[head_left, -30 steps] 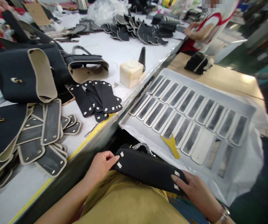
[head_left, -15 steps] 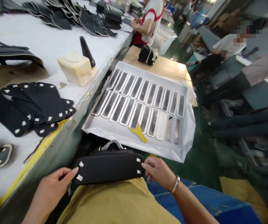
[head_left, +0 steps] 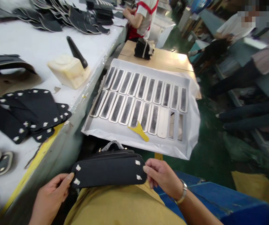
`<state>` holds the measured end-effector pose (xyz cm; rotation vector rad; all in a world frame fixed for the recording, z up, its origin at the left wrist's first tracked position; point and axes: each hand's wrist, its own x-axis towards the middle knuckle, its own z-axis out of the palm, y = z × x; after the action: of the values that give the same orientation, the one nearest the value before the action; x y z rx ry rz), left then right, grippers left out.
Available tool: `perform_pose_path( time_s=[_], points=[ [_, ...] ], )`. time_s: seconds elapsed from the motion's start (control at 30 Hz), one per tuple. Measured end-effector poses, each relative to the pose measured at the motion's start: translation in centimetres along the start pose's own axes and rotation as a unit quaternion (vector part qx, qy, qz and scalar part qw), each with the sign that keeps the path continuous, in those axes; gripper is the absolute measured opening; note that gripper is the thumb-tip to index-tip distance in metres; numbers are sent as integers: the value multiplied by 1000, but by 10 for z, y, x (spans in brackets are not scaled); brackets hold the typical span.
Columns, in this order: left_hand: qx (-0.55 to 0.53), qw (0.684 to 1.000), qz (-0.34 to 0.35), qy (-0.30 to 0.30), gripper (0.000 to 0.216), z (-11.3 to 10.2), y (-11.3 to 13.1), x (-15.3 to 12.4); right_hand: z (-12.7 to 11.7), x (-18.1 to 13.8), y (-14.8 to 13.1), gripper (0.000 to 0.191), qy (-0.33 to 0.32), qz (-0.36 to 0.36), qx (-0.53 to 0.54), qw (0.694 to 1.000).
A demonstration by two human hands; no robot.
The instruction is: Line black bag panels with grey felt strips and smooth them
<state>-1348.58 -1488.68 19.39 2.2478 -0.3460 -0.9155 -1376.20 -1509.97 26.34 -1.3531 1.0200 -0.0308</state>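
A black bag (head_left: pixel 108 170) lies bottom-up on my lap, its flat base showing small white tabs at the corners. My left hand (head_left: pixel 51 195) grips its left end, thumb pressed near the tabs. My right hand (head_left: pixel 162 176) grips the right end, fingers curled round the edge; a metal bracelet sits on that wrist. Just beyond the bag lies a white tray (head_left: pixel 125 136) of long glue-coated strips, with a yellow scraper (head_left: pixel 139 131) on them.
A white worktable (head_left: pixel 31 43) with a yellow front edge runs along my left, carrying a fan of black base pieces (head_left: pixel 28 114), a cream block (head_left: pixel 66 70) and a black cone. A person in red and white works at the far end; another sits at right.
The view swung right and the bag turned level across my lap. Both hands kept hold of its ends.
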Motion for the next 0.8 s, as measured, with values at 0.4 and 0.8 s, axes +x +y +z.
perform_pose_path(
  time_s=[0.4, 0.8],
  points=[
    [-22, 1000, 15, 9, 45, 1, 24, -11, -5, 20, 6, 33, 37, -7, -101, 994],
    [-114, 993, -8, -32, 48, 0, 10, 1, -5, 27, 16, 34, 10, 54, -10, 998]
  ],
)
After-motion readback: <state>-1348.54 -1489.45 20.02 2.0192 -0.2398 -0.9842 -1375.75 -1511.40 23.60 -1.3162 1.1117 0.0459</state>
